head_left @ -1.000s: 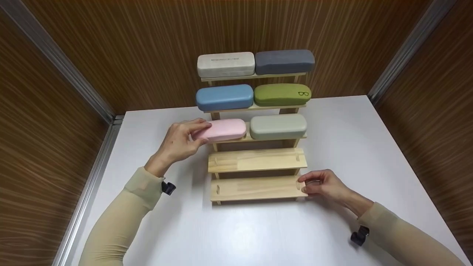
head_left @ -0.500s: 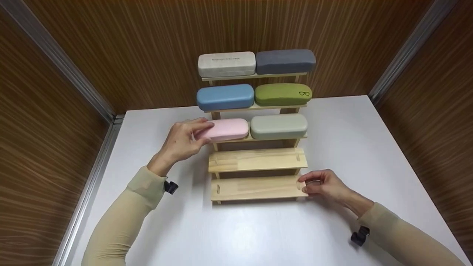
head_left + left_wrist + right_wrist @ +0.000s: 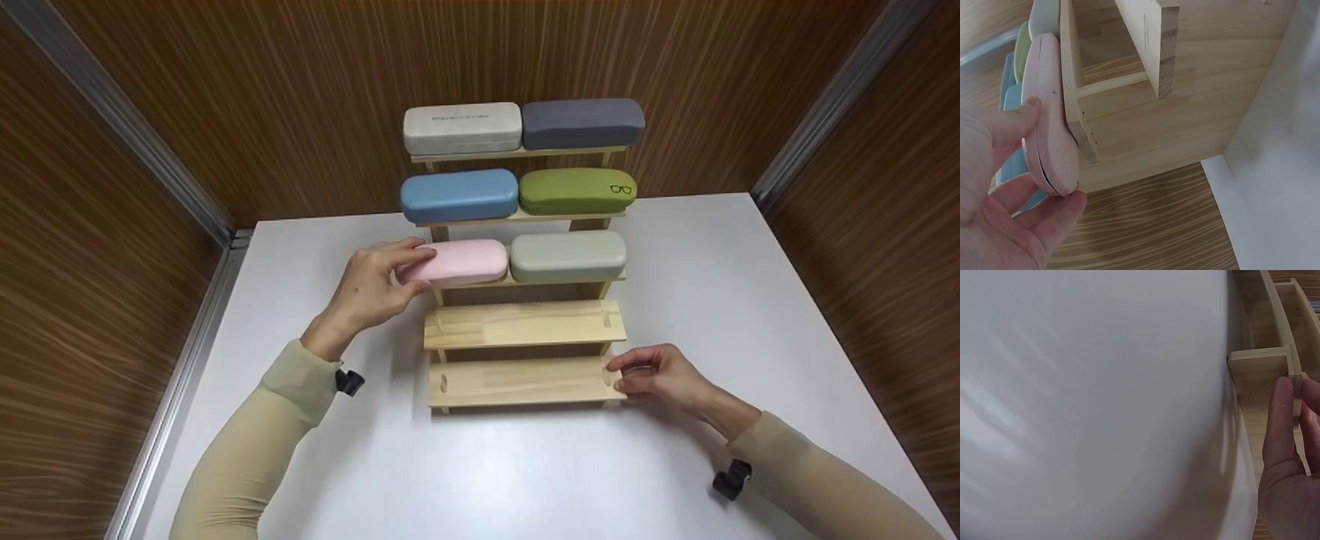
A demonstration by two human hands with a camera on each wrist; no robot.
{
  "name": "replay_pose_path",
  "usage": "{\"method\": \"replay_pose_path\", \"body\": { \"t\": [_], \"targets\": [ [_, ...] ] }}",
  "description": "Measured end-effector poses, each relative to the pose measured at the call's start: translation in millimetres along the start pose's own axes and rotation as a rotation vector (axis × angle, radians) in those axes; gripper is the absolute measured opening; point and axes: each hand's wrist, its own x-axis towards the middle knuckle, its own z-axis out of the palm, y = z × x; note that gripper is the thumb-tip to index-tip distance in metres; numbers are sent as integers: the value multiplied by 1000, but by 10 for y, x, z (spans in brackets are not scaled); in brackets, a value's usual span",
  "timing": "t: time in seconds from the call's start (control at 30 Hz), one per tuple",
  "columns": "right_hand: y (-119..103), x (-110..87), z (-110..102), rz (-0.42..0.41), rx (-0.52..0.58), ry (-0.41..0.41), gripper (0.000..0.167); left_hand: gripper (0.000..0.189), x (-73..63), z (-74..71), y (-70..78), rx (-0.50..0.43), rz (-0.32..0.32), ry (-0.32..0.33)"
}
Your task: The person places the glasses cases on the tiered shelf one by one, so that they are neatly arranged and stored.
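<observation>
My left hand (image 3: 371, 289) grips the left end of a pink glasses case (image 3: 469, 260), thumb at the front and fingers over the top. The case lies along the third step of a wooden tiered rack (image 3: 517, 382), its right end close beside a pale grey-green glasses case (image 3: 568, 256). In the left wrist view the pink case (image 3: 1050, 118) shows its seam, with the thumb on one face and fingers under its end. At the lowest step's right end, my right hand (image 3: 671, 382) pinches the board between thumb and fingers, as the right wrist view of the hand (image 3: 1292, 478) also shows.
Above, a blue case (image 3: 459, 195) and a green case (image 3: 577, 190) share one step. A whitish case (image 3: 462, 129) and a dark grey case (image 3: 583, 124) occupy the top. The rack stands on a white table (image 3: 480, 480) between wood-grain walls (image 3: 300, 97).
The pink case has slid slightly right toward the grey-green case, with my left hand following. My right hand keeps its hold on the lowest board.
</observation>
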Motion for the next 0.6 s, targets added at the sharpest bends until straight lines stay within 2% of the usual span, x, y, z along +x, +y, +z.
{"method": "replay_pose_path", "body": {
  "t": [0.23, 0.4, 0.5, 0.6],
  "targets": [
    [-8, -4, 29, -12, 5, -6, 32, 44, -55, -4, -14, -23, -7, 16],
    [-44, -10, -10, -20, -48, -13, 38, 46, -106, -20, -50, -48, 0, 54],
    [-147, -33, -102, -22, -153, 45, 37, 45, -138, -29, -83, -71, 23, 105],
    [-301, -49, -244, -50, -323, 172, 33, 39, -172, -44, -140, -86, 22, 191]
  ]
}}
